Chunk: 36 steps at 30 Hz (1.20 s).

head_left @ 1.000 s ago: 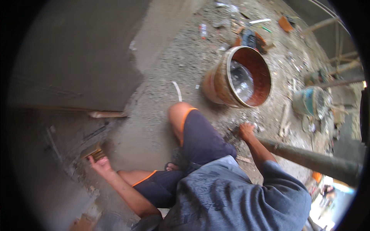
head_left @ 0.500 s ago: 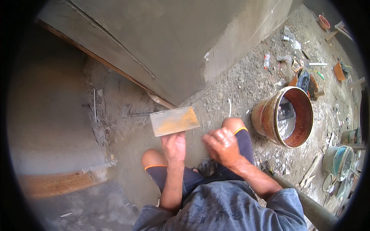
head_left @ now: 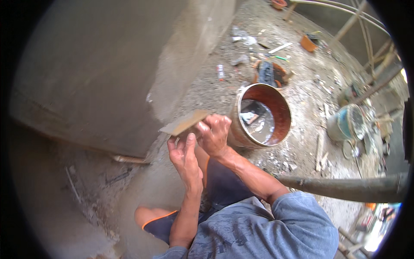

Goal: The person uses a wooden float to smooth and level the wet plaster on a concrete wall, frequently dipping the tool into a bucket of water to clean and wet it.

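Observation:
A flat rectangular wooden float (head_left: 183,123), its face smeared grey and tan, is tilted in front of my knees. My right hand (head_left: 214,134) is wet and closed around the float's right end. Below its near edge is my left hand (head_left: 185,162), palm turned up, fingers curled against the underside and thumb raised. The board hides part of the left fingertips and whatever lies beneath it. Close to the right of my right hand stands a rust-stained bucket (head_left: 282,105) with murky water and a dark block-like object (head_left: 255,113) inside.
A plastered wall (head_left: 99,73) with a corner fills the upper left. Behind the bucket sits an orange container (head_left: 282,75) holding a dark item. A thick pole (head_left: 345,186) crosses at right, near a blue-green bucket (head_left: 340,125). Rubble and litter cover the ground.
My view has swung right, toward the bucket. My right hand has come from beside my knee onto the float, which is now tilted; before, only my left hand held it.

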Motion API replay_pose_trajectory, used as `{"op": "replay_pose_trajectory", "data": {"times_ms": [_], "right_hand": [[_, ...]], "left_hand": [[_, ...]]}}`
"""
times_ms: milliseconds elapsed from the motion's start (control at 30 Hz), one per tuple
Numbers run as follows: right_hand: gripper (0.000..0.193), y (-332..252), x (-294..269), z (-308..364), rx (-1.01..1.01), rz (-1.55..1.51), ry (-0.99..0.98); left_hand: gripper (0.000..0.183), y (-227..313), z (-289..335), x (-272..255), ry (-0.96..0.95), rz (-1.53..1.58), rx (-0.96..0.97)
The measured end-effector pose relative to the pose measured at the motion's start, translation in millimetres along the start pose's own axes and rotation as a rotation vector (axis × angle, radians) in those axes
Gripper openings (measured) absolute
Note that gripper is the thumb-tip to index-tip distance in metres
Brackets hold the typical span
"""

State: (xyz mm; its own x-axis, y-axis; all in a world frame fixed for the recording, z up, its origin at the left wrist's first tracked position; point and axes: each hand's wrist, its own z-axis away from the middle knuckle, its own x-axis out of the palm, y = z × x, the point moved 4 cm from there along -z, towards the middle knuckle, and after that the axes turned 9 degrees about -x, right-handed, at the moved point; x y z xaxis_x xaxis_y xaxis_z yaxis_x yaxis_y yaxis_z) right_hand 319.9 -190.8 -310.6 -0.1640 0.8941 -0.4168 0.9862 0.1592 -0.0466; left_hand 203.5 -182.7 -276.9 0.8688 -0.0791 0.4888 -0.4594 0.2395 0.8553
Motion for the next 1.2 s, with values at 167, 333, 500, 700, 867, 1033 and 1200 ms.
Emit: {"op": "replay_pose_trajectory", "data": {"times_ms": [167, 333, 500, 700, 867, 1033, 1200], "right_hand": [[0.057, 149.8, -67.9, -11.1, 0.462, -0.21, -0.112], [0.05, 288.7, -93.8, 122.1, 1.018, -0.253, -1.01], [0.084, 267.0, -1.6, 216.8, 0.603, 0.042, -1.284], [0.058, 298.3, -16.1, 231.5, 0.115, 0.06, -1.355], [0.052, 297.5, -14.7, 208.5, 0.786, 0.09, -0.962], [0.048, 259.3, -12.1, 229.3, 0.408, 0.055, -1.543], [0.031, 319.1, -53.0, 175.3, 0.357, 0.337, -1.471]], "left_hand": [[0.058, 13.7, 31.7, -15.4, -0.267, -0.219, -0.008], [0.05, 15.9, 56.3, -206.9, 0.277, -0.402, -0.033], [0.047, 60.1, 106.1, -312.2, 0.647, -0.462, -0.032], [0.049, 107.0, 145.7, -357.8, 0.815, -0.471, 0.13], [0.052, 124.5, 175.7, -386.7, 0.945, -0.459, 0.168], [0.052, 156.1, 157.3, -369.1, 0.944, -0.449, 0.221], [0.045, 197.4, 129.9, -358.7, 0.87, -0.504, 0.347]]}}
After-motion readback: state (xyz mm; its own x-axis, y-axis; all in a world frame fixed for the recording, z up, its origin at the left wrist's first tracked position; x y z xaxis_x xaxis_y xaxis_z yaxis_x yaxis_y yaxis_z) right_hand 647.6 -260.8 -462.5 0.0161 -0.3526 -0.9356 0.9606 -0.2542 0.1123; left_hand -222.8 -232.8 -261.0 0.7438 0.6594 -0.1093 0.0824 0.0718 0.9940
